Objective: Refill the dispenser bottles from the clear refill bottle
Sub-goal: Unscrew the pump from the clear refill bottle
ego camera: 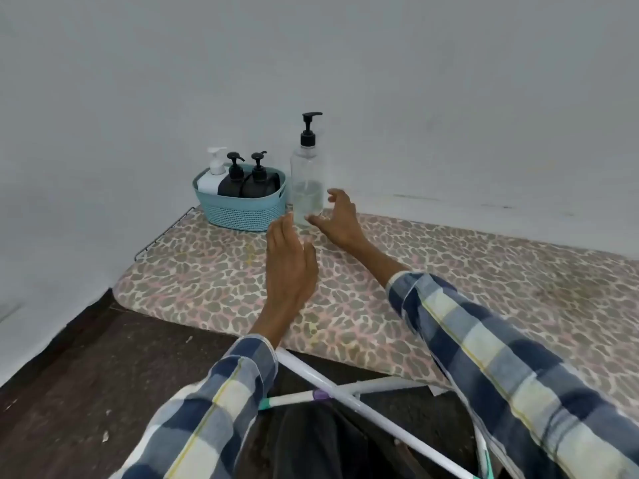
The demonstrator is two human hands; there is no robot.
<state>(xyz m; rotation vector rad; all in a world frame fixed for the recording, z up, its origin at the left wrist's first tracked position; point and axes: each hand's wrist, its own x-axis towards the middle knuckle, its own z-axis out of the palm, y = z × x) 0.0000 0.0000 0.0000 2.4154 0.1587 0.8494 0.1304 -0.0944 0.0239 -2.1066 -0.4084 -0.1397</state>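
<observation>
Both hands spread: R (337, 216) by clear bottle (307, 184), L (288, 267) nearer.

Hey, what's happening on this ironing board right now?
A person reaches both hands toward the clear refill bottle standing upright beside the blue basket. The right hand is spread open by its base; the left hand is open just short of it. Neither holds it. Three dispenser bottles sit in the basket.

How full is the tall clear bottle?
Under half full: the clear bottle shows liquid only in its lower part; above, it looks empty.
</observation>
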